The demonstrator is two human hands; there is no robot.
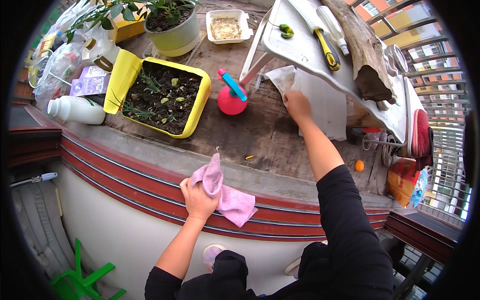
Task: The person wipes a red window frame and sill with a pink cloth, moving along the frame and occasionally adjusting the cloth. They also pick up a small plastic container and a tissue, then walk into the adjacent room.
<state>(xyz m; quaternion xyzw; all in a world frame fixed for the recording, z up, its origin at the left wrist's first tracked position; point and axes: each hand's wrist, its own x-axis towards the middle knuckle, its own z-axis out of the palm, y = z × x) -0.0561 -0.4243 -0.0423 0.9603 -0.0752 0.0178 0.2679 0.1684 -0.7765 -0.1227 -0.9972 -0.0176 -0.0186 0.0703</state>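
Observation:
My left hand is closed around a pink cloth over the red window track; the cloth's tip points up and its loose end hangs to the right. My right hand reaches across the wooden board and grips the edge of a crumpled whitish sheet, with its fingertips partly hidden. Beside that hand a pale flat sheet lies partly under a white folding table. Left of my right hand stands a pink spray bottle with a blue trigger. A small yellow-orange piece lies on the board between my hands.
A yellow planter of soil and seedlings, a white bottle, a potted plant and a foam tray occupy the left and back. The white table carries a yellow-black handled tool and driftwood. An orange fruit lies right.

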